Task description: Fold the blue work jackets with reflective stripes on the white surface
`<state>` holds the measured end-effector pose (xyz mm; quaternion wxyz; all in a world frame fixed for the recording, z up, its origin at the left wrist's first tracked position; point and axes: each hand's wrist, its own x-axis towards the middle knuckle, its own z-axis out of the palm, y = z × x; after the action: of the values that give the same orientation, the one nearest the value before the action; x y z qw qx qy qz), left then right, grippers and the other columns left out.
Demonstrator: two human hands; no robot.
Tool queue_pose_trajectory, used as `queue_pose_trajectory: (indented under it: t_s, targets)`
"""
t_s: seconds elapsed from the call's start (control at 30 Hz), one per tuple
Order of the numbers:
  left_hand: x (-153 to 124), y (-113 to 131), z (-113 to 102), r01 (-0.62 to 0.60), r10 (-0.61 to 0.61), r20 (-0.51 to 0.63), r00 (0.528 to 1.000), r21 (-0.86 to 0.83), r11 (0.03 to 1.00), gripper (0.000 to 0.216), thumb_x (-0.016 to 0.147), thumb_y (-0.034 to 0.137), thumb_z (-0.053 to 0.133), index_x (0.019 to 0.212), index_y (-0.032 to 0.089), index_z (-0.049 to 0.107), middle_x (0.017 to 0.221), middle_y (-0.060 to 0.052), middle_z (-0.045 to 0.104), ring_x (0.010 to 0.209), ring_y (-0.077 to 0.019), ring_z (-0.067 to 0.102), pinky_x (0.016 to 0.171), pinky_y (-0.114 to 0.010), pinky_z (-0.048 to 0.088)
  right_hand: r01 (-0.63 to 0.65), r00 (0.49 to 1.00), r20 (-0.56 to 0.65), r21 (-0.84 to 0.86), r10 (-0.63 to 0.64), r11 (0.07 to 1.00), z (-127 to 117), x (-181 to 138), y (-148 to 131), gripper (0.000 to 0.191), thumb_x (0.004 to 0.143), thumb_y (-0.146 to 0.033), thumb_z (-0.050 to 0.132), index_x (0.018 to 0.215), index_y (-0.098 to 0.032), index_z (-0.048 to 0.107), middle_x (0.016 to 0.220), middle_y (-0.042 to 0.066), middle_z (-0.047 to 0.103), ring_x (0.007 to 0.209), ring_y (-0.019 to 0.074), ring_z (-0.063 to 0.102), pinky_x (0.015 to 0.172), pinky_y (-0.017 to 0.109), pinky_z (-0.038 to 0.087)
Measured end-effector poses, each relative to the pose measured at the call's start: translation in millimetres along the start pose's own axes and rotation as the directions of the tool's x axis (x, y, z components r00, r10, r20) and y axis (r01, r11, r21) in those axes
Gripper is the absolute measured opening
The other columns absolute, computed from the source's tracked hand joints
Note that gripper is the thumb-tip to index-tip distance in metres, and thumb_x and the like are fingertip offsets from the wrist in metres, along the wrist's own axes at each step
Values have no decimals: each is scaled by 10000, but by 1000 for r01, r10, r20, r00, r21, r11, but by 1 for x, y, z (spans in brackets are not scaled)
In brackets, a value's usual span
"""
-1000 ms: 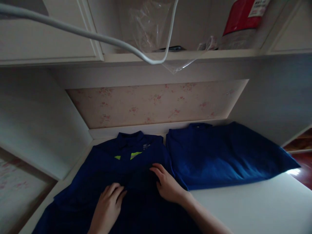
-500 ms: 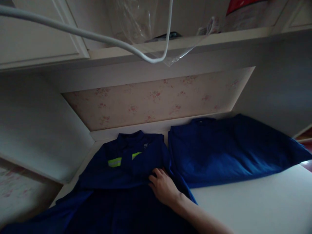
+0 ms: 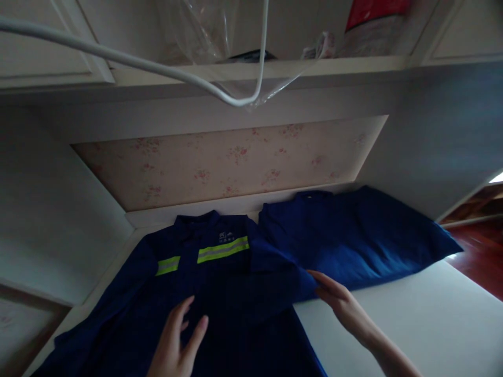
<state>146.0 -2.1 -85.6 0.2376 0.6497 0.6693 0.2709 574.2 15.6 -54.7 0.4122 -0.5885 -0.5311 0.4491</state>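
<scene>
Left hand [image 3: 176,340] hovers over the jacket [image 3: 204,293], fingers apart; right hand [image 3: 341,306], fingers together, touches its sleeve edge beside folded cloth [image 3: 353,235]

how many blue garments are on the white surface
2. The blue jacket with reflective stripes lies spread at the left, under both hands. The plain blue garment lies folded at the right, against the back wall. No others are visible.

Jacket [image 3: 204,293] now spread, stripes showing; right hand [image 3: 341,306] moved to sleeve; left hand [image 3: 176,340] back.
</scene>
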Motion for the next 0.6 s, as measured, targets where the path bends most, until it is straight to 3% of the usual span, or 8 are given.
queue_pose_trajectory:
  t_s: [0.07,0.17,0.27,0.33,0.37,0.43,0.5,0.6]
  targets:
    - [15,38,27,-43,44,103,994,-8,999,672,887,601,482,1429,210,416,1415,-157,556,1223,-303,603,935,-420,582,90,994,-38,-253,-103,963,-22,-8,14,366,899,-385,504,1183,-231,676,1288,106,641,1182,289,581,1036,439,436]
    - [30,73,54,-137,120,164,979,95,986,795,836,637,508,1419,101,445,1437,-203,522,1334,-332,493,1080,-482,464,170,954,-80,-649,-289,742,-42,-7,24,430,904,-382,525,1311,-265,603,1380,117,577,1262,316,518,1057,513,411]
    - [32,80,69,-140,96,184,978,245,959,740,842,565,503,1410,92,474,1398,-211,555,1293,-371,526,1062,-566,444,164,938,-1,-882,-348,443,-49,8,21,615,848,-332,632,1439,-343,461,1473,92,502,1322,374,444,1037,640,349]
    - [28,78,70,-100,48,217,975,238,966,678,864,527,469,1391,102,501,1366,-196,590,1256,-361,562,1049,-554,452,226,932,94,-906,-350,358,-51,22,17,648,815,-242,641,1425,-382,470,1449,73,532,1292,374,472,1023,655,331]
    - [25,77,68,-76,29,241,970,187,979,643,872,528,453,1355,111,540,1335,-180,619,1232,-344,586,1052,-520,461,261,929,117,-880,-351,397,-52,30,15,626,795,-205,635,1382,-390,522,1400,60,580,1252,356,511,1021,623,346]
    - [19,78,57,-14,6,284,959,25,1000,551,883,548,441,1235,171,634,1256,-120,684,1180,-297,630,1050,-423,482,255,934,43,-776,-354,577,-60,47,13,513,776,-192,600,1255,-368,639,1250,44,682,1131,310,600,986,515,414]
    - [14,87,39,76,-35,278,960,-139,987,470,887,564,460,1140,232,676,1180,-63,727,1149,-273,651,1020,-362,505,149,935,-152,-653,-321,742,-72,65,11,384,810,-254,538,1158,-286,697,1054,72,747,951,283,670,862,426,488]
    - [8,117,15,171,-115,188,975,-321,931,465,883,580,497,1170,247,650,1204,-41,717,1178,-264,631,999,-339,516,11,879,-398,-534,-263,845,-97,89,5,428,897,-383,410,1162,-163,666,788,90,736,716,261,670,645,354,504]
